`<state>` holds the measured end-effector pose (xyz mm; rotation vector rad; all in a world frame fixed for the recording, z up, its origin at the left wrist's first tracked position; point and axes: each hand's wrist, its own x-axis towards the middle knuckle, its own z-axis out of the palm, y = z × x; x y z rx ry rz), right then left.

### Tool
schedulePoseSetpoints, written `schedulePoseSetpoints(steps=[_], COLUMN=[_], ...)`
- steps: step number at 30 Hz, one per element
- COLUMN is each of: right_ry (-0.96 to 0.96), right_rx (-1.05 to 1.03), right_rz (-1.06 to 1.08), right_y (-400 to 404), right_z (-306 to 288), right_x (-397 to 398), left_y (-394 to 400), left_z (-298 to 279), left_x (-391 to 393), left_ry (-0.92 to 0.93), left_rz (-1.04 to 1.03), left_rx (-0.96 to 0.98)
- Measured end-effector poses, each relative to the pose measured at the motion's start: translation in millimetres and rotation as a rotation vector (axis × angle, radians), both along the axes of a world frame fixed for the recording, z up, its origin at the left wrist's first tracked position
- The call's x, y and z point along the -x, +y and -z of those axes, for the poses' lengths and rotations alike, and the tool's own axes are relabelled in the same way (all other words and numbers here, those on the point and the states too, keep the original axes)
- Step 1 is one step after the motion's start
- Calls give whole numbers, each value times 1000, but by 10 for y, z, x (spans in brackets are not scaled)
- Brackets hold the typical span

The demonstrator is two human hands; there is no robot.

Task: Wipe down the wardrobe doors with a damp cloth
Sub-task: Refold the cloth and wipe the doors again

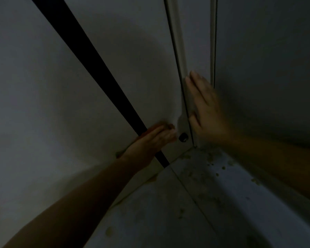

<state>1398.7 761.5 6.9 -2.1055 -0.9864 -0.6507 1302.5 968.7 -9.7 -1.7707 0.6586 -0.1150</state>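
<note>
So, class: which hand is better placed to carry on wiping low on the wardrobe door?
Probably the left hand: it presses what looks like a cloth against the door. The right hand lies flat, holding nothing.

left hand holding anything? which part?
Left hand presses a cloth flat against the wardrobe door; only an edge shows past the fingertips. No curled grip.

the pale wardrobe door (pixel 136 72) is bare above the 2 hands, broken only by a black strip (pixel 89 65) running slantwise down it and a raised vertical moulding (pixel 177 51) at its right edge. low in the corner the left hand (pixel 150 142) lies flat across the strip, a small dark knob (pixel 183 137) sits just beside its fingertips, and the right hand (pixel 208 111) rests flat against the moulding, so the gap between them is narrow. below, the stained floor (pixel 195 203) lies open between the 2 forearms.
</note>
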Motion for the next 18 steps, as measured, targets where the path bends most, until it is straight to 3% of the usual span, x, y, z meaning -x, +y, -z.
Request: schedulePoseSetpoints(steps=[8, 13, 18], right_ry=[-8, -37, -49], right_rx=[-55, -99, -78], right_rz=[16, 24, 23], right_y=[128, 169, 96], right_z=[18, 30, -3], right_x=[2, -8, 13], left_y=[67, -260, -331], left_z=[-178, 98, 382], left_x=[42, -298, -283], left_ry=[2, 94, 49], left_rz=[20, -96, -27], left_rx=[51, -16, -88])
